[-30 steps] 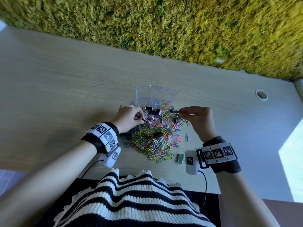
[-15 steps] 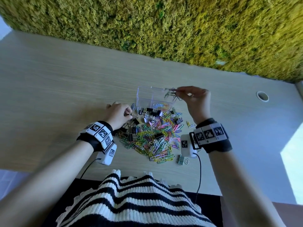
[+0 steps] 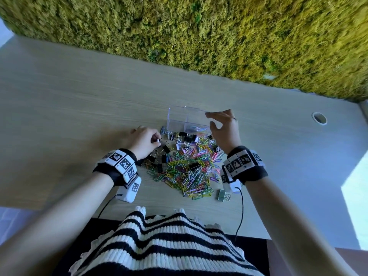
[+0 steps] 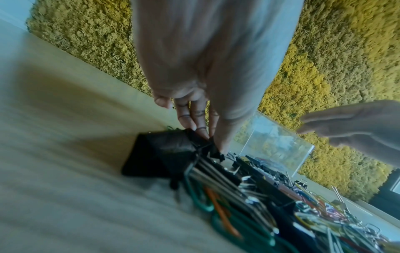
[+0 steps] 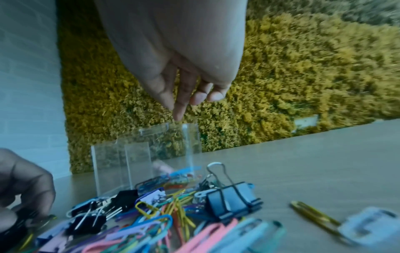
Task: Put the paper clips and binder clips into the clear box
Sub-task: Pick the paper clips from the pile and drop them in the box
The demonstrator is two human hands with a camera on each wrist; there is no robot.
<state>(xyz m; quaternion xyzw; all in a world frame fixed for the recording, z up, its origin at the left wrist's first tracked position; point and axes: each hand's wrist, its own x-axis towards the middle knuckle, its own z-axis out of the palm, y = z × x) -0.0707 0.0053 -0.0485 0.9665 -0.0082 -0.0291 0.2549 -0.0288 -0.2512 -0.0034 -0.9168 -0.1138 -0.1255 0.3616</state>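
Note:
The clear box (image 3: 179, 118) stands on the table behind a heap of coloured paper clips (image 3: 189, 168) and black binder clips (image 3: 184, 134). Some paper clips lie inside the box (image 5: 149, 159). My right hand (image 3: 210, 119) hovers over the box's right edge with fingers spread and nothing in them; the right wrist view shows this hand (image 5: 184, 102) above the box rim. My left hand (image 3: 157, 139) is at the heap's left edge, where its fingertips (image 4: 203, 131) pinch a black binder clip (image 4: 173, 147).
A silver binder clip (image 3: 223, 195) lies alone near the table's front edge. A gold paper clip (image 5: 314, 215) lies apart to the right of the heap. A moss wall (image 3: 219, 36) backs the table, and a cable hole (image 3: 319, 118) is at far right.
My right hand lifted paper clips from the heap to the box and let them go; its fingers are now spread. My left hand stayed at the heap's left edge.

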